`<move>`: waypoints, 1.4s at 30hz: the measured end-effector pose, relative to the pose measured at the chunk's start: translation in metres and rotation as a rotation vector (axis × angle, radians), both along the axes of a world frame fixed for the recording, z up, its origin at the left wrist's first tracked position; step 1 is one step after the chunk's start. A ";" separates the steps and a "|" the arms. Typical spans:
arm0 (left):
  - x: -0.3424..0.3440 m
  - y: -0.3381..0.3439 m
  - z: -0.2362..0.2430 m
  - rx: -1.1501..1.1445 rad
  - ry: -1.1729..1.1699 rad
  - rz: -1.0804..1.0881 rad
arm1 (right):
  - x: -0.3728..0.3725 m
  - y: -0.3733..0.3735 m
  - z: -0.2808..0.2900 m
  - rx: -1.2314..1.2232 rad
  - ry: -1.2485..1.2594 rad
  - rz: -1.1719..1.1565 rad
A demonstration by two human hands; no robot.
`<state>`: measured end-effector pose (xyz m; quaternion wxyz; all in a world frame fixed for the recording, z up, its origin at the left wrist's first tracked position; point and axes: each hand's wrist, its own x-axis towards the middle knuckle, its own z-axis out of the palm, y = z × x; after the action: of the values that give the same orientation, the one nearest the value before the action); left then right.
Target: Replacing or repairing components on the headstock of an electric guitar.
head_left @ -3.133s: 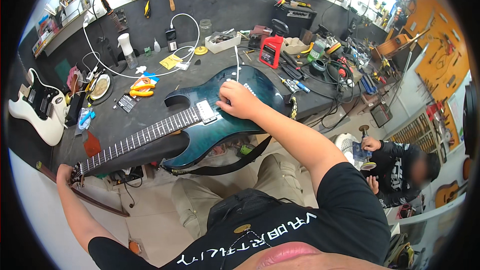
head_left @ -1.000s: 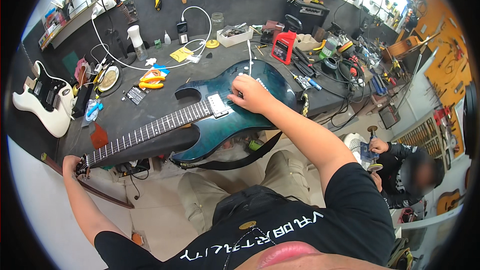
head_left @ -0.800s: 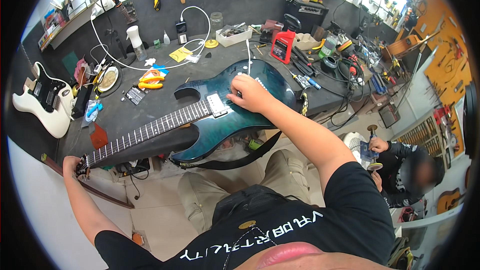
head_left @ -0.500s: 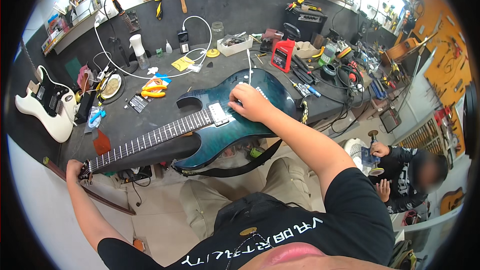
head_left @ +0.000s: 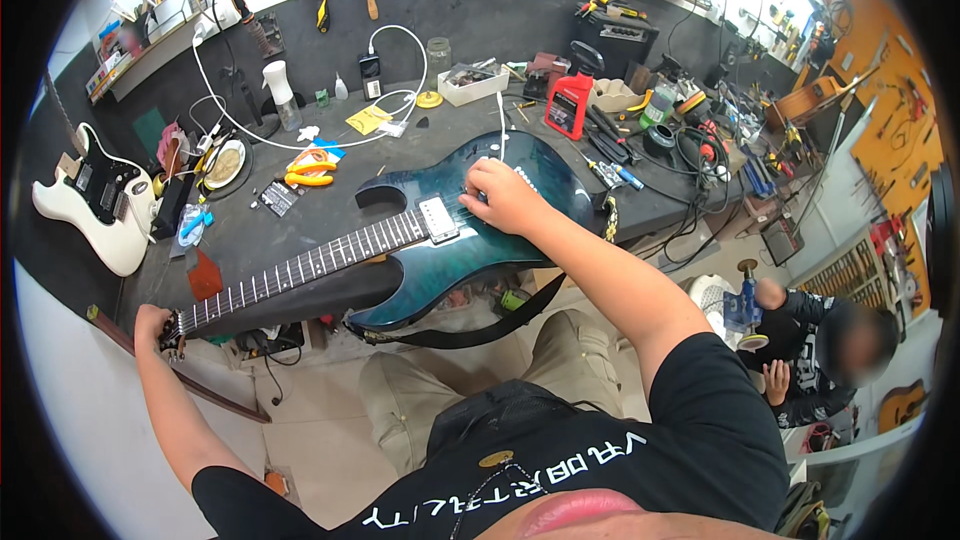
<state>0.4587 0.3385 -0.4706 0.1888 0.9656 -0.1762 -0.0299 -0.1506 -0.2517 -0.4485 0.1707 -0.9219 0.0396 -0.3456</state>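
Note:
A teal electric guitar (head_left: 440,285) lies on the bench edge above my lap, its neck (head_left: 320,260) pointing left. At the far left my left hand (head_left: 152,326) is closed round the headstock (head_left: 173,330), by the tuning pegs; most of its fingertips are hidden. Over the strings, just right of the pale neck pickup (head_left: 436,219), my right hand (head_left: 500,194) rests with curled fingers pressed together. Whether it pinches anything small cannot be made out. A white rod-like piece (head_left: 501,125) stands up from the guitar body beyond this hand. A black strap (head_left: 490,332) hangs under the body.
Orange-handled pliers (head_left: 310,175), a spray bottle (head_left: 281,97), a white parts box (head_left: 470,86) and a red bottle (head_left: 567,105) stand or lie behind the guitar. A white guitar (head_left: 110,225) leans at left. Cables and tools crowd the right; a co-worker (head_left: 815,350) holds a blue tool there.
My right hand has shifted very slightly over the strings, still curled. My left hand stays at the headstock. The co-worker's upper hand has moved a little at the blue tool.

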 end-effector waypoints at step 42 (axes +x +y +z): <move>0.028 0.019 -0.009 -0.319 0.028 -0.058 | 0.007 -0.002 -0.002 -0.017 -0.041 -0.049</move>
<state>0.4869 0.3578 -0.4792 0.3412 0.9174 -0.2038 -0.0203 -0.1440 -0.2533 -0.4506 0.1554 -0.9147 0.0556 -0.3689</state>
